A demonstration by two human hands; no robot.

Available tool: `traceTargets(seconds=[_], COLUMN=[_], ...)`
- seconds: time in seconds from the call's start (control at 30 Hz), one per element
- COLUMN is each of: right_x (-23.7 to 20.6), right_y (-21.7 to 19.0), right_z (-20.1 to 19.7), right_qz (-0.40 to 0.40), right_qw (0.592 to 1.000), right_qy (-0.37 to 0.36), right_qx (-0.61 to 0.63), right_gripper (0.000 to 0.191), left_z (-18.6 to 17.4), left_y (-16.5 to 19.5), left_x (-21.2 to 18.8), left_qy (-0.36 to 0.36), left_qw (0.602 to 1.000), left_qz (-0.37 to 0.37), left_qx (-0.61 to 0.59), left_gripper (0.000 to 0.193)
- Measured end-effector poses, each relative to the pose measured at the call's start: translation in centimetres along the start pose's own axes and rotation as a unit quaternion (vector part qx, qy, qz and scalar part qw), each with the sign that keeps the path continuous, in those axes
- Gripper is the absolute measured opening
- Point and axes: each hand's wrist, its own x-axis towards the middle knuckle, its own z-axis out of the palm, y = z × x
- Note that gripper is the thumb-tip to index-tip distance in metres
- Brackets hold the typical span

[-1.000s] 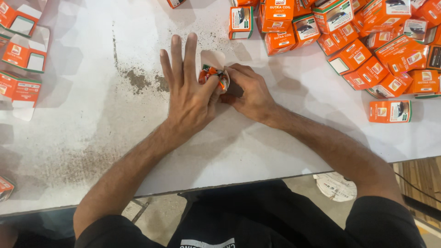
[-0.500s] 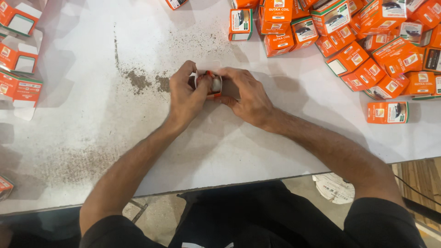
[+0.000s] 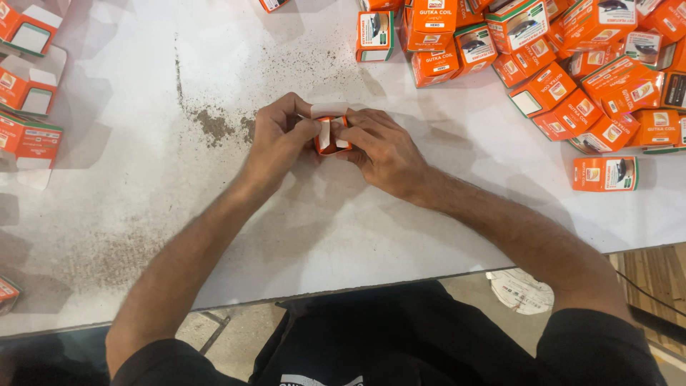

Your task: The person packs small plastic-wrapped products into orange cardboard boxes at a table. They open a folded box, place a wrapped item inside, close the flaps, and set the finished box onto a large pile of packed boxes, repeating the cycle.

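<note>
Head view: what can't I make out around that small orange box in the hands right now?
- Head view: contents of the small orange box, hidden by its white flaps and both hands.
- Its underside and lower walls, covered by the left hand and right hand.
- The pile of orange boxes, cut off by the top and right edges.
- The open cartons, cut off by the left edge.

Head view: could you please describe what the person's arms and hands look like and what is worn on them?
Both forearms are bare to the black short sleeves. The left hand and right hand wear no gloves; no rings, watch or bands are visible on the fingers or wrists.
</note>
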Motion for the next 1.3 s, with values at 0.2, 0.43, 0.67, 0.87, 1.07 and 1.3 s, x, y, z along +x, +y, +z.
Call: traceTargets(seconds=[0.2,0.43,0.67,0.87,1.07,1.3], right_x=[-0.1,-0.4,-0.4,-0.4,-0.7,1.9], right_y=[-0.3,0.1,0.4,0.2,0.2,1.7], right_z=[-0.5,-0.5,-0.4,-0.7,0.0,-5.0], right_qz=[0.055,0.119,0.125,0.105,0.037,0.024], right_qw=[0.997,0.986,0.985,0.989,0.997,0.938], right_qy=[0.0,-0.015,-0.033,-0.031,-0.03,0.211], right_qx=[0.059,0.118,0.11,0.097,0.056,-0.273], right_gripper=[0.046,0.058,0.061,0.07,0.085,0.078], left_z=[1.9,-0.1,0.0,-0.5,0.5,-5.3], left_y=[-0.4,0.6,-1.0,-0.8,-1.2,0.7], left_x=[-1.1,-2.2,-1.7,-2.2,-2.4,5.0], left_qy=[0.072,-0.03,-0.004,-0.035,-0.026,0.16], left_qw=[0.87,0.761,0.792,0.735,0.693,0.695], left_qz=[0.36,0.499,0.468,0.504,0.523,0.493], left_qx=[0.33,0.413,0.392,0.452,0.496,0.498], left_gripper=[0.023,0.037,0.014,0.021,0.02,0.041])
